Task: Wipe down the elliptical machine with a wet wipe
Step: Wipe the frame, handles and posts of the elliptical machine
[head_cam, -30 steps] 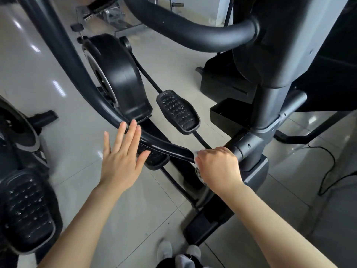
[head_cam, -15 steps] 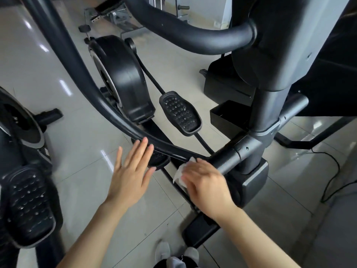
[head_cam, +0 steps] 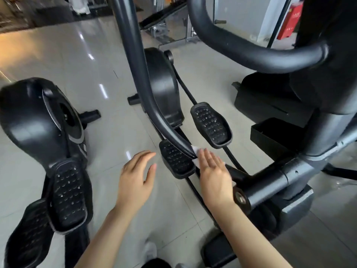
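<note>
A black elliptical machine fills the head view, its curved swing arm (head_cam: pixel 135 74) sweeping down from the top to a joint near the grey centre post (head_cam: pixel 320 132). Two studded pedals show, a near pedal (head_cam: pixel 174 159) and a far pedal (head_cam: pixel 211 124). My right hand (head_cam: pixel 214 173) lies flat with straight fingers, pressing a white wet wipe (head_cam: pixel 195 154) against the lower end of the swing arm. Only the wipe's edges show past my fingertips. My left hand (head_cam: pixel 136 180) hovers open above the floor, left of the near pedal, touching nothing.
A second black machine (head_cam: pixel 38 122) with its own pedal (head_cam: pixel 67 192) stands close on the left. The handlebar (head_cam: pixel 251 53) arcs overhead at the right. A black open box (head_cam: pixel 274 136) sits by the post. Glossy tiled floor (head_cam: pixel 87 64) stretches ahead, with a bench beyond.
My right hand has slid the wipe up along the swing arm, away from the joint, and flattened out. My left hand dropped lower. The view tilted up and left.
</note>
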Tool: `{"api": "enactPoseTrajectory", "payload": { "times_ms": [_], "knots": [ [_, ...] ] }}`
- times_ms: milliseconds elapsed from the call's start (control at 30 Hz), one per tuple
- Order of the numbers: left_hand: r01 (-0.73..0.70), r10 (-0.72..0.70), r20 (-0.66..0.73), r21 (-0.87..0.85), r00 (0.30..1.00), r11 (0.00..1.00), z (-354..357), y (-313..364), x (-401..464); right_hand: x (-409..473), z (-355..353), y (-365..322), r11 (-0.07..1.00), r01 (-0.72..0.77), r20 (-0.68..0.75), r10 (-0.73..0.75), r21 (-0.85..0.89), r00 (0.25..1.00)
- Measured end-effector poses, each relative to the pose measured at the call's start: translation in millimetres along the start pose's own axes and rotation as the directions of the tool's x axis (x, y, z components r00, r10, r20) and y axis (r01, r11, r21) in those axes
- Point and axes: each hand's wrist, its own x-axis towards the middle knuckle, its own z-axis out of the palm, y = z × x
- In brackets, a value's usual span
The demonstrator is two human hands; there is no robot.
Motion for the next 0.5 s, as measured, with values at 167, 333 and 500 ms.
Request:
{"api": "enactPoseTrajectory", "payload": {
  "times_ms": [167,333,500],
  "knots": [
    [0.023,-0.039,-0.069,-0.208,0.997,0.978,-20.7,-22.0,36.4,64.6,10.3,-56.8,0.911,-0.068,-0.049,0.096,0.407,0.994],
    [0.016,-0.067,-0.111,-0.413,0.992,0.911,-48.3,-57.1,99.2,135.8,-23.0,-132.0,0.658,-0.086,-0.25,0.399,0.748,0.882],
    [-0.074,0.009,-0.127,-0.512,0.992,0.856,-46.0,-72.0,144.7,141.2,-15.7,-141.2,0.764,-0.063,-0.401,0.405,0.642,0.822]
  ]
}}
